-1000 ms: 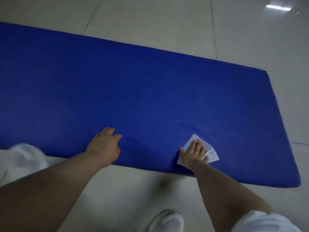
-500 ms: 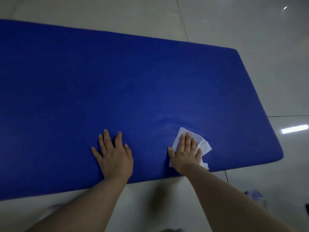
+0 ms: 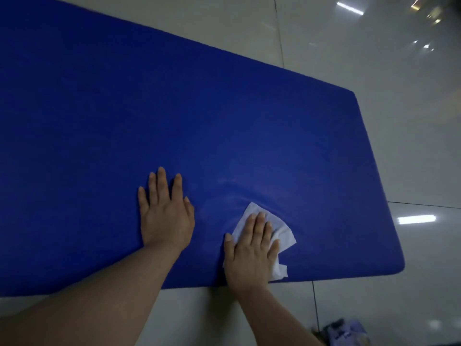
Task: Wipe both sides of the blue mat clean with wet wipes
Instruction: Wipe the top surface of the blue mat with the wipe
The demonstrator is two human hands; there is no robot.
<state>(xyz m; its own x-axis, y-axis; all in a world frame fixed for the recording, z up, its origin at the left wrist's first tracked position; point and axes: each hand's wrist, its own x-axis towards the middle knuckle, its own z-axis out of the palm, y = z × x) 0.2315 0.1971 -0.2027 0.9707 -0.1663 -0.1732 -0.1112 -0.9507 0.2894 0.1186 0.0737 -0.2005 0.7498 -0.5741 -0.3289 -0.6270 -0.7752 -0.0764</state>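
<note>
The blue mat [image 3: 174,116] lies flat on the tiled floor and fills most of the view; its right end and near edge show. My left hand [image 3: 166,213] lies flat on the mat near its front edge, fingers straight and spread. Just to the right, my right hand [image 3: 252,248] presses a white wet wipe [image 3: 282,231] onto the mat with straight fingers. The wipe sticks out beyond the fingertips and on the right side of the hand. Faint damp arcs show on the mat above the wipe.
Glossy pale floor tiles [image 3: 374,96] surround the mat, with light reflections at the right. A small bluish packet [image 3: 346,333], blurred, lies on the floor at the bottom right near my right forearm.
My left hand went from resting curled at the mat's edge to lying flat farther onto the mat. My right hand keeps pressing the wipe, shifted slightly on the mat. The view swung.
</note>
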